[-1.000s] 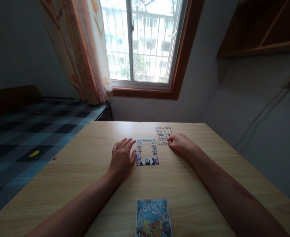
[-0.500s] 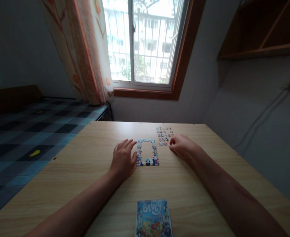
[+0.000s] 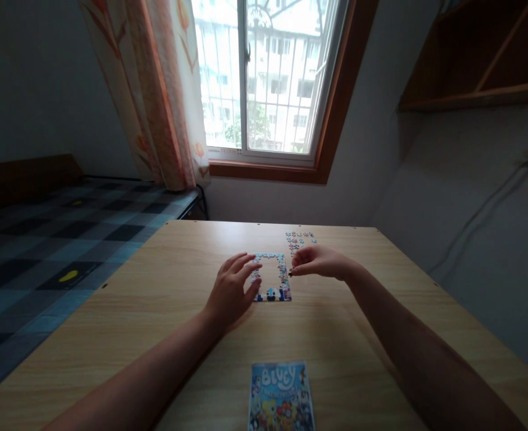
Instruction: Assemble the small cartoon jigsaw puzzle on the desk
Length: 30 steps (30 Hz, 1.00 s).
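Observation:
A jigsaw puzzle frame (image 3: pixel 286 287), joined along its border with a bare middle, lies on the wooden table. My left hand (image 3: pixel 234 284) is over its left edge, fingers spread and holding nothing. Just off the frame's right side, my right hand (image 3: pixel 311 262) pinches a small dark puzzle piece (image 3: pixel 291 274) between thumb and fingertips. Behind that hand, loose puzzle pieces (image 3: pixel 296 239) lie in rows; the hand hides some of them.
A blue box (image 3: pixel 281 395) marked "Bluey" lies near the front of the table (image 3: pixel 156 311). A bed with a checked cover (image 3: pixel 93 239) stands to the left. Beyond the table are a curtain (image 3: pixel 156 96) and a barred window (image 3: pixel 273 78); a shelf (image 3: pixel 479 72) hangs at right.
My right hand has moved left from the loose pieces to the puzzle frame's right side, carrying a piece. My left hand has shifted slightly right, over the frame's left edge.

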Each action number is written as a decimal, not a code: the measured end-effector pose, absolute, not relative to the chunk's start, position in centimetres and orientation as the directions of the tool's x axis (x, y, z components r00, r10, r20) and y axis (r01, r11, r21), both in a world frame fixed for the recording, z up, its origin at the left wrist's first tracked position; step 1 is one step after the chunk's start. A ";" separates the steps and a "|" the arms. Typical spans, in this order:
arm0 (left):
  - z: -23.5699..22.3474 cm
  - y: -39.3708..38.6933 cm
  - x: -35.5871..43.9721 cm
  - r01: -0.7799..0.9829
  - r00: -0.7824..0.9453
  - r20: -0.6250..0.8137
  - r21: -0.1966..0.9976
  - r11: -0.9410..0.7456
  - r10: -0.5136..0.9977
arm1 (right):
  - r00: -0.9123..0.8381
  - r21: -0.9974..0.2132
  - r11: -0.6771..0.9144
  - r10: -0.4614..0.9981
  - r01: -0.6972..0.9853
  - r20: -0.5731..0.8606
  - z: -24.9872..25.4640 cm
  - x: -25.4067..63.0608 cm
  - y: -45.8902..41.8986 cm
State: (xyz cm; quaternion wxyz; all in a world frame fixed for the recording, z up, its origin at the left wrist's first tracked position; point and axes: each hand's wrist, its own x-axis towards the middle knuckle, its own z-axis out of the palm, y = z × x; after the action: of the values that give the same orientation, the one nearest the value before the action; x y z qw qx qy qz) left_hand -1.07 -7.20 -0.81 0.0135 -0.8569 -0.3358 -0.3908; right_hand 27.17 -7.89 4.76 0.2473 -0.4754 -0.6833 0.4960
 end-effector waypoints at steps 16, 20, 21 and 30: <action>-0.2 -7.7 -1.1 0.492 0.443 0.807 0.147 -0.858 0.392 | -0.243 -0.998 -0.061 0.968 -0.002 -0.059 1.4 20.2 -9.0; -0.1 -7.7 -1.1 0.516 0.416 0.823 0.138 -0.845 0.388 | -0.226 -0.997 -0.068 0.971 0.022 -0.071 1.4 19.9 -9.2; -0.1 -7.7 -1.1 0.521 0.413 0.824 0.135 -0.843 0.388 | -0.225 -0.997 -0.072 0.972 0.025 -0.076 1.4 20.0 -9.2; -0.4 -7.4 -1.3 0.563 0.396 0.821 0.136 -0.815 0.411 | -0.231 -0.990 -0.016 0.972 0.138 -0.048 1.0 20.2 -9.1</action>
State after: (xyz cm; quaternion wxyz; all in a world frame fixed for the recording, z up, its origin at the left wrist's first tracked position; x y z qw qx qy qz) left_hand -1.27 -7.35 -0.36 0.0818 -0.8315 -0.2927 -0.4651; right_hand 20.17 -9.06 1.03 0.3947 -0.4784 -0.5800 0.5282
